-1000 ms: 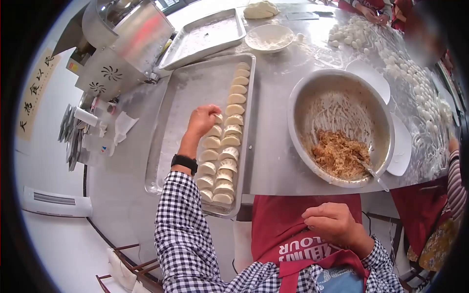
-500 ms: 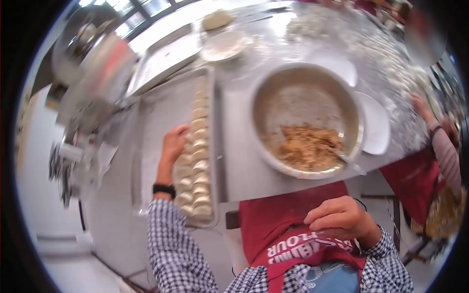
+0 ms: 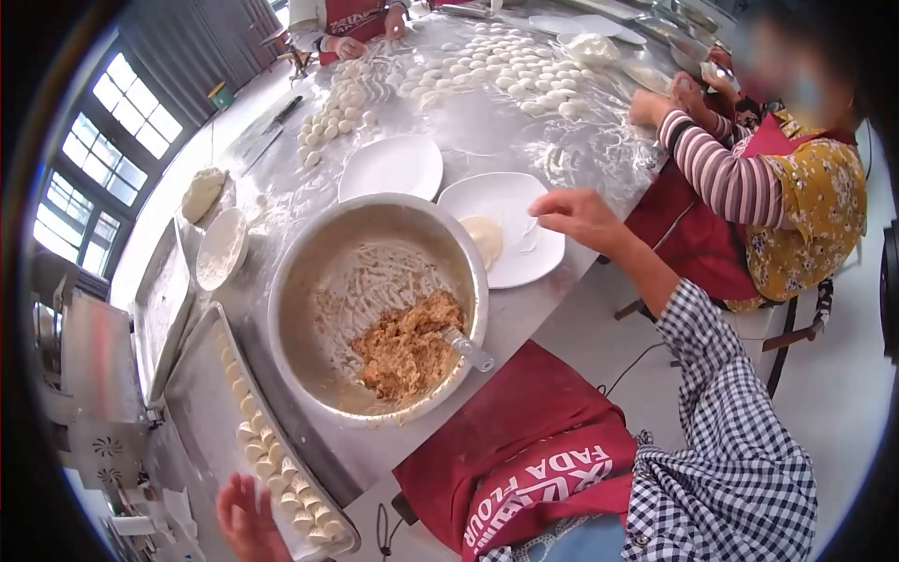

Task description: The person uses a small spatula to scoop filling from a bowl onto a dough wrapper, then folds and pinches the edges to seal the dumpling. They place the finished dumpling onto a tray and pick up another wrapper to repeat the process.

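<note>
My right hand (image 3: 579, 219) hovers over the right side of a white plate (image 3: 536, 265), fingers stretched to the left with nothing visible in them. On that plate's left part lies a round dough wrapper (image 3: 484, 240). Down at the bottom left, my left hand (image 3: 249, 517) is empty with its fingers apart, beside a metal tray (image 3: 198, 377). Filled dumplings (image 3: 278, 468) line the tray's right side in rows. Between my hands stands a large steel bowl (image 3: 309, 281) holding brown filling (image 3: 412, 348), with a spoon handle (image 3: 468, 350) leaning on its rim.
Another white plate (image 3: 391, 169) sits behind the bowl. A small bowl of flour (image 3: 221, 251), a dough lump (image 3: 202, 195) and a second tray (image 3: 161, 300) are at left. Many dough pieces (image 3: 506, 70) cover the far table. A co-worker in striped sleeves (image 3: 726, 173) sits at right; another person's hands (image 3: 346, 47) work opposite.
My view has swung to the right. My left hand has come away from the dumpling rows towards me. My right hand has moved from in front of my apron out over the plate.
</note>
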A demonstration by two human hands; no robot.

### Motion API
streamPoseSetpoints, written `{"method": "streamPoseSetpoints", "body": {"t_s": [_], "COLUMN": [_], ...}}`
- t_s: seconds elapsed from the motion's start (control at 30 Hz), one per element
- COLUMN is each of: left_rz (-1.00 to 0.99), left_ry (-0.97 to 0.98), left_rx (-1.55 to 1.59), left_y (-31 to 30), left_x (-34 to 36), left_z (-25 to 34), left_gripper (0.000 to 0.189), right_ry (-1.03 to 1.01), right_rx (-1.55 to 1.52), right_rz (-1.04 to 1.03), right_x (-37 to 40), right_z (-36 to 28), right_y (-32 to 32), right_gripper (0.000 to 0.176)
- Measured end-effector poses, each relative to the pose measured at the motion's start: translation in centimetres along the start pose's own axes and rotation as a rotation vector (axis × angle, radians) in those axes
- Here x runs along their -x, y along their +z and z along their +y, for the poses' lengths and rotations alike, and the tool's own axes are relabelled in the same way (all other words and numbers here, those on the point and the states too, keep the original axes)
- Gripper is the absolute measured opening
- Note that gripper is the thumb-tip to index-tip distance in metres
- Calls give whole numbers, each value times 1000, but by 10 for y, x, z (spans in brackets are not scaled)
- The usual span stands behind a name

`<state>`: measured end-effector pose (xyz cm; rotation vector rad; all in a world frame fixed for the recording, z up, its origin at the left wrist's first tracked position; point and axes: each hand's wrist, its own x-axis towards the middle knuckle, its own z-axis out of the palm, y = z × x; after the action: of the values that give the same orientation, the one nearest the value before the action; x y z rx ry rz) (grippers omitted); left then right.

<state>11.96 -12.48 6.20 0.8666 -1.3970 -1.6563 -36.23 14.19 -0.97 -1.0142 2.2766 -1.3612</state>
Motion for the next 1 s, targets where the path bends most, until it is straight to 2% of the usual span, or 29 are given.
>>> {"method": "streamPoseSetpoints", "body": {"t_s": [0.03,0.1,0.13,0.2,0.23,0.3,0.43,0.5,0.73,0.83,0.9,0.93,1.0], "left_rz": [-109,-275,-330,-315,-323,-330,-309,-277,-390,-350,-330,-329,-369], "left_ry": [-8,-60,-104,-142,-160,-182,-231,-274,-290,-276,-307,-308,-323], "left_rx": [90,250,325,326,345,360,351,382,406,388,369,369,360], "left_y": [12,27,35,52,61,77,98,104,114,132,139,141,146], "left_x": [13,30,35,47,51,59,65,67,64,68,69,69,68], "left_z": [0,-3,-7,-17,-20,-24,-33,-37,-54,-54,-55,-56,-59], "left_gripper": [29,26,26,25,25,26,27,26,26,21,20,20,18], "right_ry": [5,-256,-251,-330,-324,-270,-184,-184,-124,-220,-71,-71,-17], "right_rx": [-7,224,215,400,398,646,725,800,728,714,381,381,156], "right_rz": [10,-42,-31,-106,-95,-192,-220,-143,-147,-95,-85,-87,15], "right_x": [-8,-27,-33,-44,-49,-51,-57,-57,-60,-52,-43,-41,-39], "right_z": [4,4,3,-1,-9,-22,-24,-19,-18,-22,-32,-25,-8], "right_y": [5,22,30,46,50,59,77,84,90,79,59,55,51], "right_gripper": [15,13,13,11,11,15,15,12,10,8,11,11,10]}}
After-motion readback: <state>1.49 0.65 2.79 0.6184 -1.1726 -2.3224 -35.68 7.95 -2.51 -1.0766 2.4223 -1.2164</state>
